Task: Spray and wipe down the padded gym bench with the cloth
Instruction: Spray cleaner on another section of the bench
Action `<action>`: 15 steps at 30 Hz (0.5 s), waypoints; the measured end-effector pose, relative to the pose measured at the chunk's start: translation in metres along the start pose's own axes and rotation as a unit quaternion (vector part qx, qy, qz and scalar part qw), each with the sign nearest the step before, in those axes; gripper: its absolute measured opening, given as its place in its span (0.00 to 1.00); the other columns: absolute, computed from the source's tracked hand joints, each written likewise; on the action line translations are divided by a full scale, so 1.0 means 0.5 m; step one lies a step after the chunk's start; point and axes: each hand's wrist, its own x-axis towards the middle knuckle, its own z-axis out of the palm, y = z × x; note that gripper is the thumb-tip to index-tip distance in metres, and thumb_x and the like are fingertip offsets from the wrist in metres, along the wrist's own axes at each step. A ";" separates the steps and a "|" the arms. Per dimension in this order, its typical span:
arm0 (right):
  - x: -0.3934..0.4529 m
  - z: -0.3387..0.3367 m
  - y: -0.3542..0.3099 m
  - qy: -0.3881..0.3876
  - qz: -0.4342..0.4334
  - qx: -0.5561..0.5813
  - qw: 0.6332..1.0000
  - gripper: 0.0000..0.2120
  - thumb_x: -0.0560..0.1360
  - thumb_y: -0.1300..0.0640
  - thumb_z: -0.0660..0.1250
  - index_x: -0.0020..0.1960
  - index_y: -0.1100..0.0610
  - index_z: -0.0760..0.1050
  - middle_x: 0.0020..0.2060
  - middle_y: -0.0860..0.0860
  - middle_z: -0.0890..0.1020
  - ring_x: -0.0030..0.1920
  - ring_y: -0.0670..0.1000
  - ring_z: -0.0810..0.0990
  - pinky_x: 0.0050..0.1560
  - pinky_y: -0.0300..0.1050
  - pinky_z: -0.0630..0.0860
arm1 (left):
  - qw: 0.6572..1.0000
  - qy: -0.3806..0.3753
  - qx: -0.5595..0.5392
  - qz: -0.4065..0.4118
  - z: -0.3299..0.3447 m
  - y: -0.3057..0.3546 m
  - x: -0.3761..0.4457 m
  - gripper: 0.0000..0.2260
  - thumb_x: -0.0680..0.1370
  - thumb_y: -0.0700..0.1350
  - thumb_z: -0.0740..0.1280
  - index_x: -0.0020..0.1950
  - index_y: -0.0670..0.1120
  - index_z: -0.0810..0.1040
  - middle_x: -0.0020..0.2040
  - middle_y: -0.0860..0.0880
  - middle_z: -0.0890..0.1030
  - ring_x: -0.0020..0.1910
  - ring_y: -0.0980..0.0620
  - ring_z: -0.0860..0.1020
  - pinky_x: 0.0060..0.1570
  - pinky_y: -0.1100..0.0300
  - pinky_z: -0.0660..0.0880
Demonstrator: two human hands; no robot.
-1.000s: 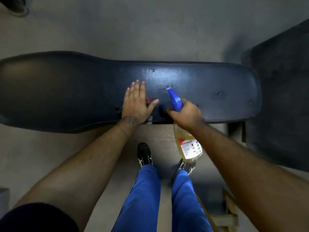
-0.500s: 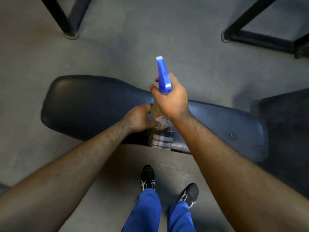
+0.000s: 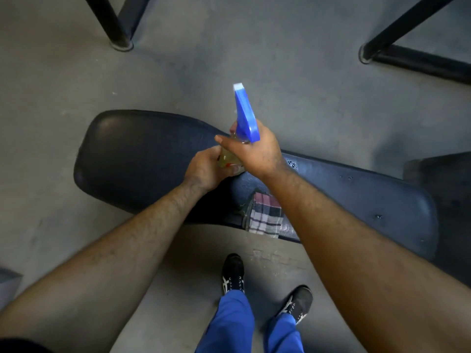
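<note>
Both hands meet above the dark padded worktop point(image 3: 142, 159); the right hand point(image 3: 257, 151) grips the neck of a spray bottle point(image 3: 230, 159), its blue trigger head point(image 3: 246, 115) pointing away over the grey floor point(image 3: 280, 59); the left hand point(image 3: 206, 171) curls round the bottle's clear body, which holds yellowish liquid; a checked cloth point(image 3: 266, 215) lies on the near edge of the worktop, partly draped over it, just beside the right forearm; droplets speckle the padding to the right; below, blue trousers point(image 3: 229, 324) and black shoes point(image 3: 233, 272) stand on the floor; black frame legs point(image 3: 114, 24) stand further off.
</note>
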 end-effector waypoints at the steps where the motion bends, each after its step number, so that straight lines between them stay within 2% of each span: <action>1: 0.001 -0.001 0.001 0.002 0.001 0.001 1.000 0.21 0.64 0.42 0.79 0.46 0.54 0.77 0.37 0.46 0.82 0.40 0.48 0.81 0.49 0.54 0.81 | 1.000 -0.006 0.007 -0.006 -0.003 -0.001 0.005 0.17 0.66 0.60 0.71 0.49 0.52 0.80 0.41 0.56 0.81 0.44 0.55 0.80 0.44 0.59 0.74; 4: -0.002 -0.010 0.024 0.003 -0.006 -0.010 1.000 0.23 0.62 0.40 0.80 0.50 0.49 0.77 0.42 0.43 0.83 0.45 0.44 0.82 0.53 0.51 0.81 | 1.000 -0.026 0.009 -0.011 -0.003 -0.004 0.015 0.16 0.66 0.57 0.74 0.50 0.53 0.81 0.40 0.57 0.81 0.45 0.55 0.81 0.43 0.61 0.73; 6: -0.006 -0.016 0.044 0.002 -0.014 0.002 1.000 0.27 0.61 0.40 0.80 0.55 0.47 0.77 0.47 0.40 0.83 0.49 0.40 0.82 0.57 0.50 0.80 | 0.998 -0.042 -0.039 -0.013 -0.002 -0.005 0.016 0.20 0.63 0.59 0.76 0.51 0.54 0.80 0.42 0.57 0.83 0.45 0.57 0.82 0.46 0.60 0.76; 8: -0.019 -0.026 0.069 0.003 -0.024 -0.013 1.000 0.36 0.60 0.35 0.78 0.63 0.46 0.74 0.56 0.41 0.82 0.59 0.40 0.79 0.63 0.49 0.77 | 0.996 -0.044 -0.074 -0.020 0.000 -0.016 0.014 0.25 0.60 0.61 0.76 0.54 0.55 0.78 0.46 0.57 0.84 0.47 0.57 0.82 0.52 0.55 0.78; 10: -0.051 -0.038 0.109 0.004 -0.012 -0.064 0.998 0.41 0.63 0.30 0.74 0.69 0.47 0.70 0.65 0.42 0.78 0.66 0.42 0.75 0.68 0.47 0.73 | 0.997 -0.013 -0.048 -0.055 0.008 -0.038 -0.007 0.27 0.62 0.60 0.77 0.57 0.53 0.76 0.49 0.56 0.82 0.50 0.53 0.81 0.54 0.53 0.77; 13: -0.128 -0.049 0.192 0.002 0.050 -0.128 0.990 0.33 0.70 0.32 0.69 0.68 0.49 0.73 0.64 0.46 0.79 0.63 0.46 0.77 0.64 0.50 0.76 | 0.991 0.022 0.025 -0.132 0.044 -0.073 -0.076 0.16 0.71 0.55 0.74 0.55 0.51 0.77 0.47 0.52 0.81 0.50 0.49 0.80 0.52 0.53 0.77; 15: -0.174 -0.042 0.244 -0.002 0.059 -0.189 0.980 0.23 0.74 0.40 0.69 0.64 0.50 0.76 0.59 0.48 0.82 0.59 0.50 0.80 0.59 0.49 0.77 | 0.995 0.013 0.042 -0.088 0.090 -0.080 -0.121 0.10 0.75 0.53 0.70 0.53 0.50 0.79 0.45 0.52 0.82 0.48 0.50 0.80 0.49 0.54 0.78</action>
